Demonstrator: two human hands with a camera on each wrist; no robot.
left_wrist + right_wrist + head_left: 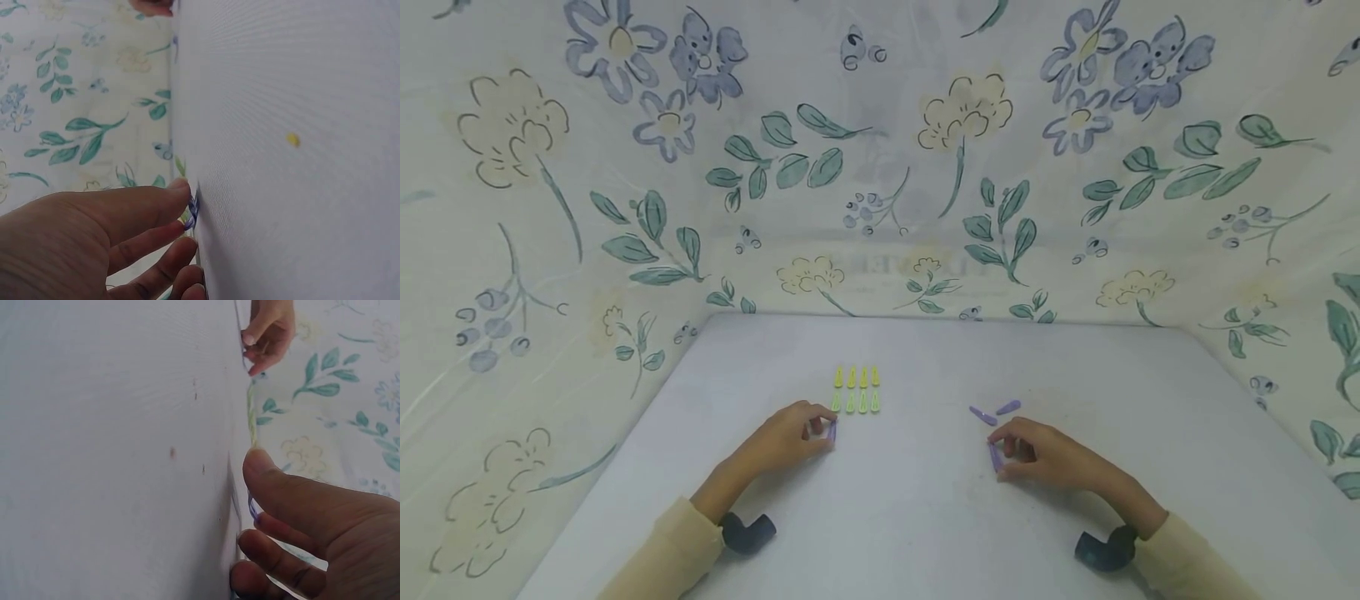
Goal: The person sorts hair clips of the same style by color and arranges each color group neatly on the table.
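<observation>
My left hand (786, 440) pinches a purple snap hair clip (832, 431) between thumb and fingers, just below the rows of clips. In the left wrist view the same purple clip (192, 214) shows at the fingertips, close against the white surface. Over to the right, my right hand (1047, 454) pinches another purple hair clip (995, 457) by its two ends. Just beyond its fingers lie two loose purple clips (983, 415), angled apart. Several light green clips (850, 403) stand side by side in a row, with a row of yellow clips (852, 377) behind them.
A white tabletop (910, 517) lies under everything. Floral-patterned sheeting (895, 183) rises at its back edge and along both sides. Dark curved wrist pieces (748, 533) sit at each sleeve cuff.
</observation>
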